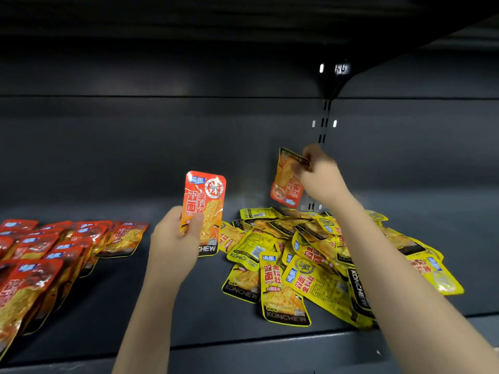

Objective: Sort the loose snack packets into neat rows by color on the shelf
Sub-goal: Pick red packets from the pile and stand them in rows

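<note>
Left hand (172,241) grips an upright orange packet (205,209) above the dark shelf (189,306). Right hand (321,174) pinches the top edge of a second orange packet (286,182), raised over the loose yellow pile (310,260) at right. Red-orange packets lie in overlapping rows (54,252) at left, well apart from the pile.

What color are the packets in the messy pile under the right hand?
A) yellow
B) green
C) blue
A: the loose pile lying on the shelf below the right hand is mostly yellow, while the red packets lie in rows at the left.
</note>
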Motion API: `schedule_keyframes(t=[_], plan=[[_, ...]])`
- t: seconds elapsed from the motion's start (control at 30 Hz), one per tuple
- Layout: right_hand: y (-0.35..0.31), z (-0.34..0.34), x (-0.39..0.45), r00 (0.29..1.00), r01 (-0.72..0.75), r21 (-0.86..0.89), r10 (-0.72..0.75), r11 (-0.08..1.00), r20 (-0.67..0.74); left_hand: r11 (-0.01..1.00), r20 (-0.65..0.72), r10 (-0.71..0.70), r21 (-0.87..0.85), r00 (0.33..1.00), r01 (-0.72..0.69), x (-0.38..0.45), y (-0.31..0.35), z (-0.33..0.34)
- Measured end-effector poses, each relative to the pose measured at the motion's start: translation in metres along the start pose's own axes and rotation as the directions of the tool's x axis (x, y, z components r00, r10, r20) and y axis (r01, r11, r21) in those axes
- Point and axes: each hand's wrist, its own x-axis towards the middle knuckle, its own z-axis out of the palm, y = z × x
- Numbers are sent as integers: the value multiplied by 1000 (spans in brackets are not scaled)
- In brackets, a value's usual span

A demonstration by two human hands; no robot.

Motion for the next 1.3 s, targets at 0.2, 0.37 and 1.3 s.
schedule_keyframes(t=[0.2, 0.37, 1.3], plan=[[-43, 20, -32, 996, -86, 258, 90, 962, -3, 1000, -16, -19, 5, 1000, 19, 2, -10, -20], [-63, 57, -60, 975, -211, 459, 219, 863, 38, 1000, -18, 0, 12, 1000, 0, 2, -20, -41], [-129, 120, -133, 897, -180, 84, 129, 980, 422, 1000, 38, 30, -10, 999, -29, 39, -47, -126]])
